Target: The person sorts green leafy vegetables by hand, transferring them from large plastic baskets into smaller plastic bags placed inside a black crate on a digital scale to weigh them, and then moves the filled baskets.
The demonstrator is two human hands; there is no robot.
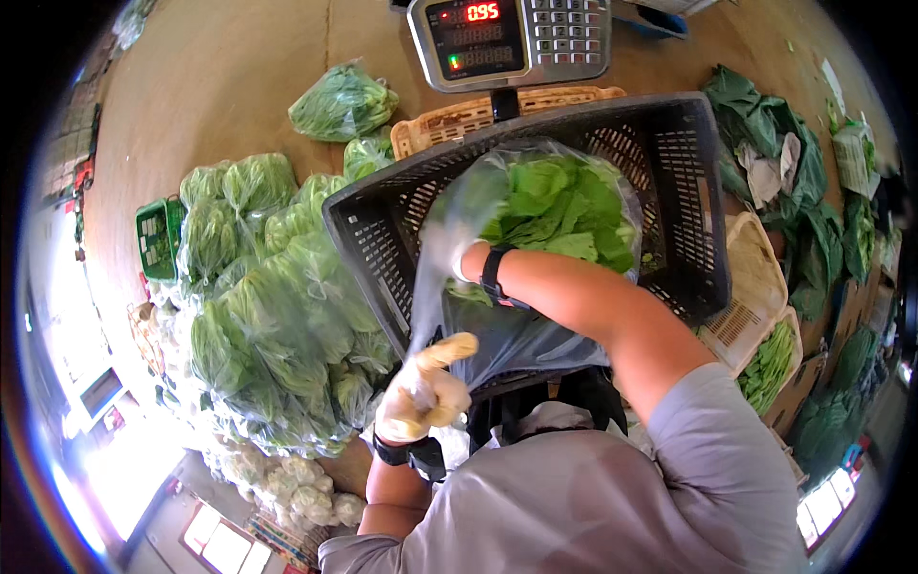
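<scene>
A clear plastic bag (pixel 470 204) of green leafy vegetables (pixel 566 208) lies in a black plastic crate (pixel 696 194) below a digital scale's display (pixel 477 36). My left hand (pixel 423 394), in a pale, stained glove, is at the crate's near left edge, fingers curled on the bag's stretched plastic, with one finger or thumb sticking out. My right hand (pixel 448 251), gloved too, reaches across to the bag's left side; it is blurred and partly behind the plastic, so its grip cannot be made out.
Many bagged green vegetables (pixel 280 316) are piled left of the crate, near a green basket (pixel 156 240). One more bag (pixel 344 104) lies on the floor beyond. At right are a pale crate (pixel 749 280), loose greens (pixel 767 366) and dark green sheeting (pixel 782 143).
</scene>
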